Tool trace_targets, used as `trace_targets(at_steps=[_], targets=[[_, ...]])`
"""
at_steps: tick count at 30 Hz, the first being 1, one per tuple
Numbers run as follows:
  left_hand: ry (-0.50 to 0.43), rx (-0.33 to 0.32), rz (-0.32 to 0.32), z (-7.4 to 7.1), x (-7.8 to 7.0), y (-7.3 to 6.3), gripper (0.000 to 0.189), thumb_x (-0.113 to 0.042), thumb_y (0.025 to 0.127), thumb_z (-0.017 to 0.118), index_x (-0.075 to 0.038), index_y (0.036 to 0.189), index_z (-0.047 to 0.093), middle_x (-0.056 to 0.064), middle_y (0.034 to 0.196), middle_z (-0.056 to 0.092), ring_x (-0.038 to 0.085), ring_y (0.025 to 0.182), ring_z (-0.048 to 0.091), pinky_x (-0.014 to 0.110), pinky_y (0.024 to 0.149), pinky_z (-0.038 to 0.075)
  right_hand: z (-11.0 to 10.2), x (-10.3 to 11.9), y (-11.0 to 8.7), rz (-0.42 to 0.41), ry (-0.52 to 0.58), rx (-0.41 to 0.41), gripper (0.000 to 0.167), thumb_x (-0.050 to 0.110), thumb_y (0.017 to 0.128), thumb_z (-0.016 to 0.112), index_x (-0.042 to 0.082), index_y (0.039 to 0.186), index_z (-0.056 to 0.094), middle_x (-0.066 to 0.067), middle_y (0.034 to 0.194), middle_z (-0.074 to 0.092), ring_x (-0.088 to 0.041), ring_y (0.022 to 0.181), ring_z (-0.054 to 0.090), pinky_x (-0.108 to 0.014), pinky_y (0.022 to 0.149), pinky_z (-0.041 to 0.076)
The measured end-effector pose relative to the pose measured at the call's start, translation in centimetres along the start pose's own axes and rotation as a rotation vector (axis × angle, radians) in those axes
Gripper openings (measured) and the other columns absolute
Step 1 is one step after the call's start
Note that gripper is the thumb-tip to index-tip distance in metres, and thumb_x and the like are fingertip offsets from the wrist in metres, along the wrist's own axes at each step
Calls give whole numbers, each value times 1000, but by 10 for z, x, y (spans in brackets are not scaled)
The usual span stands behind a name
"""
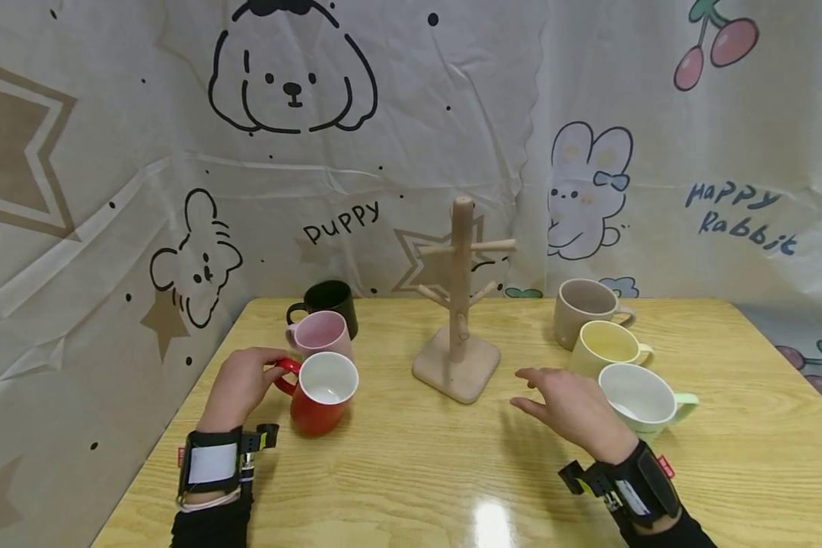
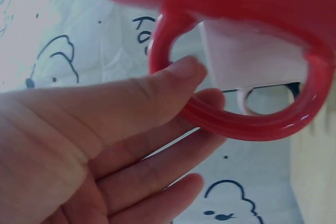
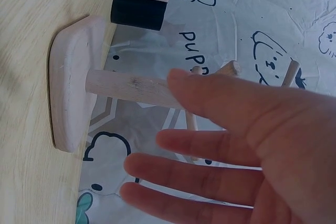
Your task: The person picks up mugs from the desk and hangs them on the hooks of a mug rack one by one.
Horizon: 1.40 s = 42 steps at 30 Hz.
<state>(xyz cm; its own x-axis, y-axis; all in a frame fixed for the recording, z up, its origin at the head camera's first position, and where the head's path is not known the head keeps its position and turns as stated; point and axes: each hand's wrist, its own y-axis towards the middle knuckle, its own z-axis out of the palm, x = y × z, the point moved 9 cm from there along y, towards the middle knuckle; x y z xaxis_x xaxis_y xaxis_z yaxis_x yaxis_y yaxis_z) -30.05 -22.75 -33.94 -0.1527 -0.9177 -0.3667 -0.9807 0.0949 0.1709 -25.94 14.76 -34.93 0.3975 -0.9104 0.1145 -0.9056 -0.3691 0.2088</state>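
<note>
On the left side of the table, my left hand (image 1: pixel 243 384) pinches the handle of a red mug (image 1: pixel 318 411) with a white inside. In the left wrist view, the thumb and a fingertip meet around the red handle (image 2: pixel 257 129). Behind the red mug stand a pink mug (image 1: pixel 323 335) and a black mug (image 1: pixel 336 301). My right hand (image 1: pixel 568 399) hovers over the table with nothing in it, its fingers loosely extended toward the wooden mug tree (image 1: pixel 461 304). Just right of that hand is a white mug with a pale green handle (image 1: pixel 640 396).
A yellow mug (image 1: pixel 606 346) and a beige mug (image 1: pixel 582 308) stand in line behind the pale green one. The mug tree's pegs (image 1: pixel 495 245) stick out on several sides, at two heights. A printed cloth (image 1: pixel 452 152) hangs behind the table (image 1: pixel 397 487).
</note>
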Motion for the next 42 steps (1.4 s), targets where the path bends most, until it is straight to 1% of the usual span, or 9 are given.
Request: trace_targets(at_steps=[6,9,12,16,19,22,26,33,42], targets=[[-13,25,48,-4,-9,-3,16,-7,82,66,-4,97,70,12,85,70,25,79,61,44,76,50,1,-2,1,20,4,30,38,37,82,66,10,108,65,-6,89,71,-18,72,65,-27,50,45],[-23,54,68,-4,-12,-4,16,-6,81,67,-4,97,70,11,86,70,22,77,61,41,74,53,1,-2,1,20,3,30,38,37,82,66,10,108,65,-6,88,71,-18,71,65,-27,51,45],[-35,88,105,-5,-17,-6,14,-6,80,68,-5,95,70,9,85,69,18,74,60,37,70,54,1,-1,1,12,0,26,38,37,82,67,9,108,65,-5,88,71,-17,70,65,-27,50,45],[-133,143,170,-2,-26,-6,17,-9,81,67,-7,98,70,6,88,68,16,75,61,31,68,55,1,-1,1,3,-6,25,39,37,82,66,9,109,65,-5,88,71,-16,68,64,-25,49,44],[-204,172,191,2,-30,-6,21,-11,82,66,-9,103,69,6,91,67,17,80,61,30,68,55,1,-1,1,5,2,33,39,37,82,65,9,110,65,-5,89,71,-17,70,65,-26,49,44],[-181,164,203,3,-33,-6,22,-12,82,66,-10,104,68,5,93,67,18,82,59,31,69,55,1,-2,1,11,6,36,39,37,82,65,9,110,64,-5,90,71,-18,71,65,-26,49,44],[-150,170,196,4,-35,-7,23,-11,83,65,-8,106,66,7,95,68,19,83,60,33,69,55,2,-2,1,13,7,43,39,37,82,66,10,109,65,-5,89,71,-18,71,65,-25,49,43],[-179,196,183,8,-36,-8,21,-11,86,61,-5,106,63,11,96,68,24,83,64,32,66,56,4,0,1,5,3,57,39,37,82,66,9,109,65,-6,90,71,-17,69,65,-26,50,45],[-125,143,200,8,-40,-6,17,-13,87,61,-5,102,63,9,92,68,23,80,63,34,68,55,3,1,0,9,-8,52,40,38,82,66,9,109,65,-5,89,71,-18,69,65,-24,47,42]])
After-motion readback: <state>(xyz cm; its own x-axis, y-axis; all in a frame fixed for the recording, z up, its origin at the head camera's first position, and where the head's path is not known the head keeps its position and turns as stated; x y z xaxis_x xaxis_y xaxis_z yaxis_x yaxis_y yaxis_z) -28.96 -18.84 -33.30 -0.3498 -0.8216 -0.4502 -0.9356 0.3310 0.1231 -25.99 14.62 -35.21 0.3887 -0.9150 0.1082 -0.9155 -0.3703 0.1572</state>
